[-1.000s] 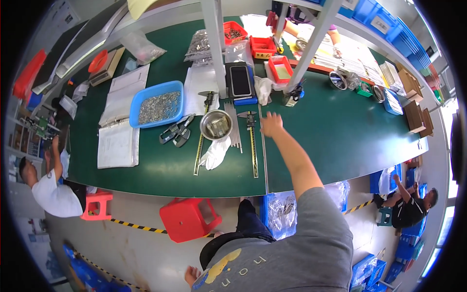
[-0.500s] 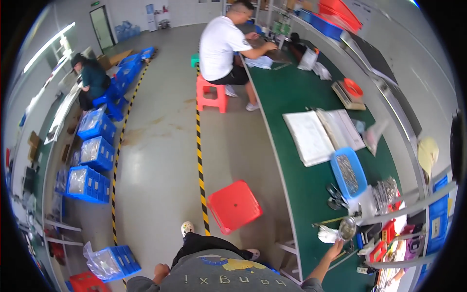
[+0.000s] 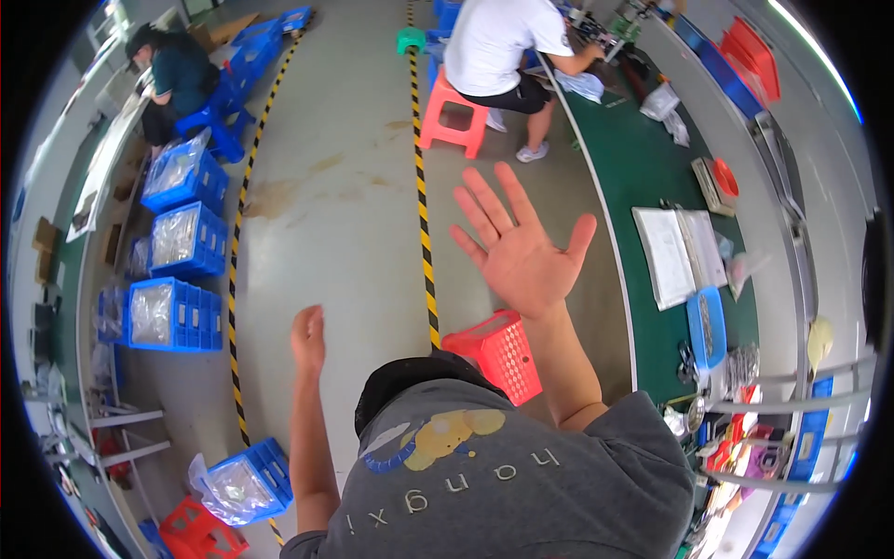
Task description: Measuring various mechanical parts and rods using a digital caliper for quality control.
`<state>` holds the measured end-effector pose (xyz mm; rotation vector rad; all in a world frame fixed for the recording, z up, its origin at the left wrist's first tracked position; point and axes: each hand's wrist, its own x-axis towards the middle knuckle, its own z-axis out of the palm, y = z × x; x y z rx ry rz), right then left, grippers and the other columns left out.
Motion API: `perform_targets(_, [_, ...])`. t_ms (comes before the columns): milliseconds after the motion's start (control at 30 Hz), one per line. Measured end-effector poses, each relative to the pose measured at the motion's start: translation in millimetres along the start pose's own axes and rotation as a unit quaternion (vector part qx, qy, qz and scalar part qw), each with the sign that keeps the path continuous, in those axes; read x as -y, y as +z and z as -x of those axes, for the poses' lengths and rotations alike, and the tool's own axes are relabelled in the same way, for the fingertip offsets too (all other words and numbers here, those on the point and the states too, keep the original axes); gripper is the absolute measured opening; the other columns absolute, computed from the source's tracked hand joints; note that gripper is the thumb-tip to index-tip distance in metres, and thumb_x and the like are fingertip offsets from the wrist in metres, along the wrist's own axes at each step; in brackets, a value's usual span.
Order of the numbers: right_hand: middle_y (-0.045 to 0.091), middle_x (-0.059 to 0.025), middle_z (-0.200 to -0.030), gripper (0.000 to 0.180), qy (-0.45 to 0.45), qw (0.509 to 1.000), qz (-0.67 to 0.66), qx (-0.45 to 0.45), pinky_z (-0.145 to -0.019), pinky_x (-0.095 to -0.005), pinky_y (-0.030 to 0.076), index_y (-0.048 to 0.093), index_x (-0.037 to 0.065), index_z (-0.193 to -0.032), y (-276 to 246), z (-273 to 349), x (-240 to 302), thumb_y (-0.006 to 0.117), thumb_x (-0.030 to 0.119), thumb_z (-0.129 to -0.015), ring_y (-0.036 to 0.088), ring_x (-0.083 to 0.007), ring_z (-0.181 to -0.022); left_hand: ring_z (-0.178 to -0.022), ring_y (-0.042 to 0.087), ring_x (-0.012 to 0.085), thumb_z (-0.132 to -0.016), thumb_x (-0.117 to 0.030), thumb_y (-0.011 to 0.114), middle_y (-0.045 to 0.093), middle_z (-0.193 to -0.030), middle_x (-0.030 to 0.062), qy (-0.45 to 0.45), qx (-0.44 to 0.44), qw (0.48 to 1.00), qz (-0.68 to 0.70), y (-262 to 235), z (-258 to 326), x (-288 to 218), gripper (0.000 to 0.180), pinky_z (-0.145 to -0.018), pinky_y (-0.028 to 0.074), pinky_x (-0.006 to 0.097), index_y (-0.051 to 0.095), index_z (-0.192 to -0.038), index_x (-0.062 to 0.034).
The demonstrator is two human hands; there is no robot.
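Observation:
My right hand [image 3: 526, 256] is raised in front of me, palm toward me, fingers spread and holding nothing. It hangs over the floor, between the striped floor tape [image 3: 426, 210] and the green workbench [image 3: 647, 349], touching neither. Below it, partly hidden by my forearm, is a red plastic stool [image 3: 498, 349]. My left hand [image 3: 308, 337] is held up over the floor on the left, seen edge-on. Its fingers look curled in, with nothing visible in them.
On the bench are an open binder [image 3: 663, 256], a blue tray [image 3: 706, 326] of small parts and a scale [image 3: 710, 186]. A person in white [image 3: 503, 42] sits ahead; another [image 3: 177, 79] sits far left. Blue crates [image 3: 177, 312] line the left side.
My right hand has left the metal round thing on the bench and come up, open, over the floor. My left hand has risen from my side. The view has shifted, and my torso leans differently.

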<state>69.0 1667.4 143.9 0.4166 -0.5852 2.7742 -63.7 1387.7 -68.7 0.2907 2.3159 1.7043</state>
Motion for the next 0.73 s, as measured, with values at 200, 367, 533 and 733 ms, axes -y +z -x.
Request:
perform_targets(200, [0.000,-0.0159,-0.151,0.099,0.001,0.998,-0.060,0.013,-0.111,-0.0480,0.003,0.001,0.014,-0.146,-36,-73,-24,0.042,0.073,-0.076,0.002,-0.0310,-0.139,-0.105,0.053,0.0291,-0.087,-0.006,0.052,0.056,-0.112,0.0156,0.231,0.057,0.969,-0.061,25,-48,-141,0.023,-0.092,0.040,0.035,0.057,-0.108,0.0004])
perform_targets(367, [0.005,-0.0148,-0.151,0.101,0.043,0.994,-0.099,0.036,-0.110,-0.0461,0.004,0.007,0.018,-0.146,-78,-162,-20,0.036,0.080,-0.071,0.007,-0.0337,-0.138,-0.110,0.050,0.0269,-0.087,-0.006,0.054,0.053,-0.117,0.0143,0.292,0.084,0.952,0.025,60,-138,-202,0.035,-0.094,0.038,0.035,0.047,-0.120,0.0006])
perform_targets(533, [0.005,-0.0149,-0.151,0.105,0.100,0.989,-0.086,0.071,-0.110,-0.0448,0.005,0.006,0.017,-0.146,-124,-254,-37,0.034,0.083,-0.070,0.010,-0.0327,-0.138,-0.102,0.048,0.0134,-0.086,-0.003,0.057,0.049,-0.114,0.0070,0.187,0.129,0.947,0.227,104,-234,-206,0.038,-0.087,0.040,0.028,0.041,-0.121,-0.0001])
perform_targets(733, [-0.004,-0.0103,-0.152,0.097,0.211,0.944,0.248,-0.048,-0.111,-0.0465,0.006,-0.002,0.024,-0.146,-130,-341,-45,0.036,0.077,-0.074,0.008,-0.0338,-0.138,-0.095,0.049,0.0084,-0.091,-0.012,0.054,0.054,-0.103,0.0045,0.059,-0.001,0.921,0.385,148,-333,-192,0.023,-0.081,0.041,0.025,0.047,-0.110,-0.0014])
